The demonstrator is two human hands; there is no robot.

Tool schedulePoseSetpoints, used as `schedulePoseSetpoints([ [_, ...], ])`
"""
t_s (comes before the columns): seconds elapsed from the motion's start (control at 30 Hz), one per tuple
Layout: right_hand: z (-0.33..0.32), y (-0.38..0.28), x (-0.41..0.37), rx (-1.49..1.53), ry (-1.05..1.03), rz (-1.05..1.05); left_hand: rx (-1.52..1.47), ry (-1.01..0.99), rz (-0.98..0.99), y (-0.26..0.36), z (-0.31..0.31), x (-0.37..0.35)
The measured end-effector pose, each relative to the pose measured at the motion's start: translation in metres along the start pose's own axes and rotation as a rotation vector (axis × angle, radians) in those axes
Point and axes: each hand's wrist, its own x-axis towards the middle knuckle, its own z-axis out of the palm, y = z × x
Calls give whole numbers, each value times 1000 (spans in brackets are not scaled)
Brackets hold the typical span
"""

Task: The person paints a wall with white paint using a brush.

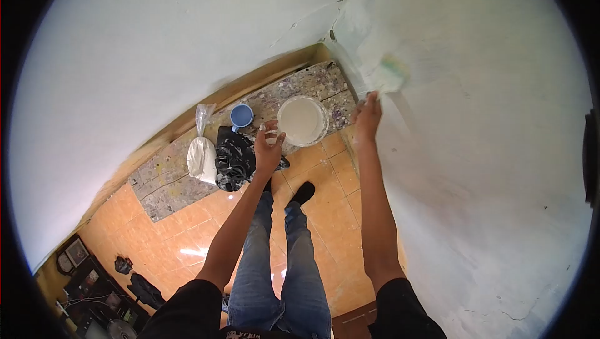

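My right hand [368, 119] is closed round a wide paintbrush [392, 75], its bristles blurred and laid against the wall [475, 132] on the right. White paint fills a round tub [302, 120] on a paint-spattered wooden bench [164, 182]. Just left of the tub's rim is my left hand [269, 144], fingers loosely curled and thumb apart from them. Beside that hand lies a crumpled black plastic bag [233, 159] with white smears. A blue mug [241, 116] stands behind the bag, and a clear bag of white powder [202, 157] sits to the left.
Cracks [340, 10] run down the corner where the two walls meet. Below the bench is an orange tiled floor [319, 204], where my feet in black socks stand. A dark cabinet [94, 283] holding various items is at the lower left.
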Motion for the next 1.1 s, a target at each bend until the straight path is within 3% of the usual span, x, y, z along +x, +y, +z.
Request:
schedulePoseSetpoints([
  [0.03,1,22,-1,-34,35,137,20,-17,-11,-2,-1,-2],
  [0.13,-6,64,4,445,21,686,80,-48,7,-6,0,3],
  [0.23,-9,69,17,753,50,867,134,-36,64,-10,0,0],
  [0.27,-11,66,18,613,25,762,207,-31,118,-9,0,0],
  [0.33,7,-14,-5,331,-31,549,251,-11,188,-9,0,2],
  [0.4,-2,-71,-19,642,-204,488,212,-2,198,-10,1,1],
  [0.53,15,-174,-99,444,-189,-14,204,-23,158,-2,-3,1],
  [0.63,10,-202,-100,362,-156,-369,109,13,105,8,-3,0],
  [0.77,4,-142,-48,225,-86,-303,-94,6,-88,19,-5,-5],
  [0.87,-26,-10,-3,-65,-25,-235,-91,12,-59,4,-1,0],
  [0.93,-22,22,-8,-63,21,-39,-32,19,-6,4,-4,0],
  [1.0,-15,42,-27,121,98,326,53,19,55,9,-5,1],
  [1.1,-26,70,-13,645,16,729,-71,-31,-18,-11,-2,0],
])
